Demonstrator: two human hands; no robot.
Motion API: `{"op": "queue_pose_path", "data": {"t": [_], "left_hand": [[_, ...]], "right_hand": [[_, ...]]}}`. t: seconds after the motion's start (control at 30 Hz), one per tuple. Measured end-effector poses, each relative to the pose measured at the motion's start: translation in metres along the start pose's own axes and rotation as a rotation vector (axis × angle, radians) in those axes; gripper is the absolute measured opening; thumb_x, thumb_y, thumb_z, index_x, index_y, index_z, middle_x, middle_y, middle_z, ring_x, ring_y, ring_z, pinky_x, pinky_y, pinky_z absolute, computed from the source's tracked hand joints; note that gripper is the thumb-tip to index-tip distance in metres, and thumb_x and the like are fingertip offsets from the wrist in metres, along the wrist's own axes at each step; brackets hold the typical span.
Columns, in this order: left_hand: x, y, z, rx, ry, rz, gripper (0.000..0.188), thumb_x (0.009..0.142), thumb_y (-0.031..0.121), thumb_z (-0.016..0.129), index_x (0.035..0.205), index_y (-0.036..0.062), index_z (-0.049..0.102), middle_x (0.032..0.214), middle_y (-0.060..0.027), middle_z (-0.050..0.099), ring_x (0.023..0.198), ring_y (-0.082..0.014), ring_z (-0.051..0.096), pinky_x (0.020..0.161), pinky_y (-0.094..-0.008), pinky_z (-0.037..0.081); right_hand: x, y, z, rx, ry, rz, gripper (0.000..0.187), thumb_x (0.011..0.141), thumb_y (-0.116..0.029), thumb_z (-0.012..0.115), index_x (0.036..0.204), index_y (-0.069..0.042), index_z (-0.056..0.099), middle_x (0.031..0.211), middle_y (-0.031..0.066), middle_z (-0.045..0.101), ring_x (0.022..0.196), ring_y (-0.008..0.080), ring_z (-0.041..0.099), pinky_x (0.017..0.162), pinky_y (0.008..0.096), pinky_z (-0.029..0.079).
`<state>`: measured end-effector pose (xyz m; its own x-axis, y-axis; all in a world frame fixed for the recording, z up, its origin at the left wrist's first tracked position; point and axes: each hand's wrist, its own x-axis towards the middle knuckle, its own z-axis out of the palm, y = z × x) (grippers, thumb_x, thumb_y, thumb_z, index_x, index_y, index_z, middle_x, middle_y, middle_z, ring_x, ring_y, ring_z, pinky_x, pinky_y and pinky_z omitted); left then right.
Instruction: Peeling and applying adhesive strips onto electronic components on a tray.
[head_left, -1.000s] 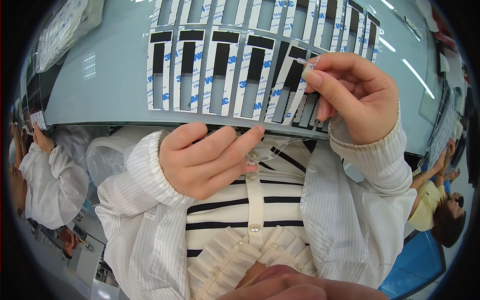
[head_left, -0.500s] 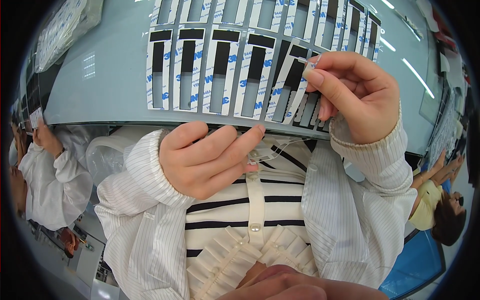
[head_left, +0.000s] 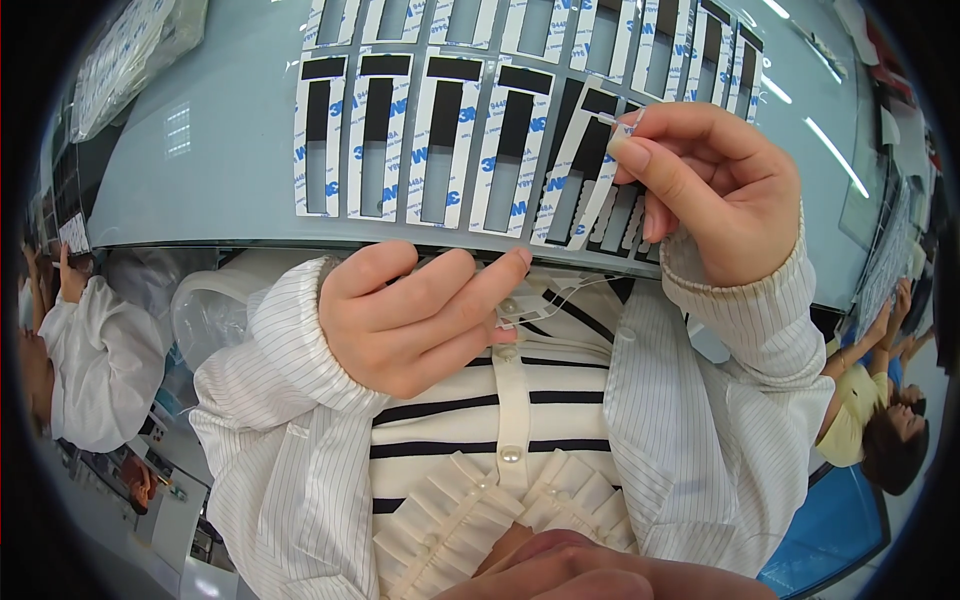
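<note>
My right hand (head_left: 705, 185) is closed in a pinch, thumb against index finger, on a thin white strip (head_left: 622, 125). Just left of those fingertips, a white-and-blue adhesive frame (head_left: 552, 205) lies tilted across black notched pieces (head_left: 600, 235); the fingers hide part of its right side. My left hand (head_left: 415, 320) is partly curled at the table's near edge, palm inward. From between its thumb and fingers runs a thin translucent strip (head_left: 545, 312) that loops rightward in front of the striped shirt.
Rows of black pieces with white-and-blue adhesive frames (head_left: 440, 150) cover the middle of the glass-like table (head_left: 220, 160). A plastic-wrapped stack (head_left: 140, 60) lies far left. Below the table edge stands a translucent tub (head_left: 215, 305). Other people sit at left (head_left: 105, 370) and right (head_left: 860, 410).
Both my hands stay almost still, with their grips unchanged. The sheets shift very slightly in the picture. At the far left, another person's hand and sleeve have moved.
</note>
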<state>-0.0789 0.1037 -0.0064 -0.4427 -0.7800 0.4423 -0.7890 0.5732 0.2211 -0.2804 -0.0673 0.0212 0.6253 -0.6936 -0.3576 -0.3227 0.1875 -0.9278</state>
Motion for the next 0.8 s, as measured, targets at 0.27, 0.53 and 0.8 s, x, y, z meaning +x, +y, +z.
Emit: {"op": "queue_pose_path", "data": {"t": [0.27,0.53,0.8], "left_hand": [[-0.0001,-0.0015,0.0071,0.004,0.013,0.009,0.027,0.091,0.025,0.068,0.072,0.0075,0.057,0.107,-0.0079,0.074,0.087,-0.0182,0.056,0.068,-0.0292,0.038],[-0.0009,-0.0032,0.0053,0.005,0.012,0.011,0.028,0.091,0.025,0.067,0.072,0.0079,0.058,0.106,-0.0075,0.074,0.087,-0.0180,0.056,0.068,-0.0292,0.038],[0.0006,-0.0014,0.0071,0.027,-0.001,0.017,0.028,0.091,0.026,0.068,0.070,0.0093,0.058,0.107,-0.0068,0.075,0.087,-0.0171,0.056,0.069,-0.0289,0.037]], "right_hand": [[0.0011,0.0044,-0.0022,-0.015,0.009,-0.010,0.014,0.092,-0.003,0.070,0.105,0.002,0.069,0.085,0.0093,0.072,0.054,0.0050,0.058,0.049,0.0171,0.044],[0.0017,0.0029,-0.0010,-0.054,0.010,-0.016,0.014,0.092,-0.002,0.069,0.106,0.002,0.069,0.085,0.0090,0.072,0.054,0.0046,0.057,0.049,0.0166,0.044],[-0.0001,0.0054,-0.0019,-0.072,0.027,-0.017,0.015,0.092,-0.002,0.070,0.106,0.002,0.069,0.085,0.0091,0.072,0.054,0.0044,0.057,0.049,0.0169,0.044]]}}
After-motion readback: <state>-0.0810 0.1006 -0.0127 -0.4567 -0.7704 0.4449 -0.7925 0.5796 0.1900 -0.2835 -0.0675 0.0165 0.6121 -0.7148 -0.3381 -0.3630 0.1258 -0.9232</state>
